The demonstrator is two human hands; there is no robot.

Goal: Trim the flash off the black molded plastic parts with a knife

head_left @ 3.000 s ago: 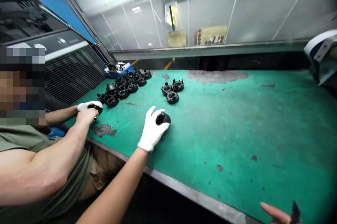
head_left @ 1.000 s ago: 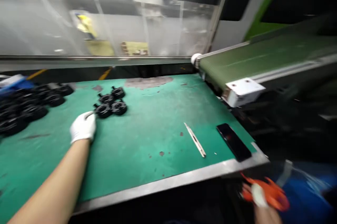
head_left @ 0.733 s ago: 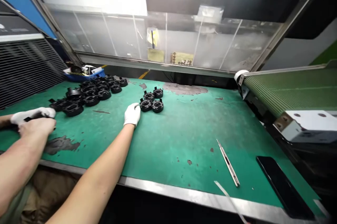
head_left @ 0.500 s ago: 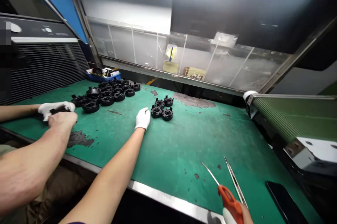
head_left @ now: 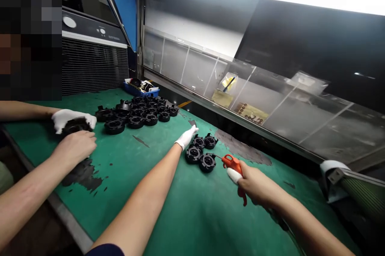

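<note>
My left hand (head_left: 187, 137), in a white glove, is beside a small group of round black plastic parts (head_left: 194, 153); its fingers are stretched out and do not visibly grip any of them. An orange air blow gun (head_left: 231, 163) is held in my right hand (head_left: 252, 181), which has a white cover on one finger. The gun's thin metal nozzle points left, its tip at the nearest round part (head_left: 207, 162). These parts lie flat with small clips standing up at their rims.
To the left, a co-worker's gloved hand (head_left: 61, 119) and bare hand (head_left: 76, 143) hold a black part (head_left: 77, 124). Many similar parts (head_left: 136, 113) cluster by a blue bin (head_left: 141, 89). A conveyor (head_left: 361, 196) stands right; a clear panel (head_left: 198, 67) borders the back.
My right hand has brought the air blow gun up and left from the table's front edge to the black parts. My left hand has shifted forward along them. The view has turned left.
</note>
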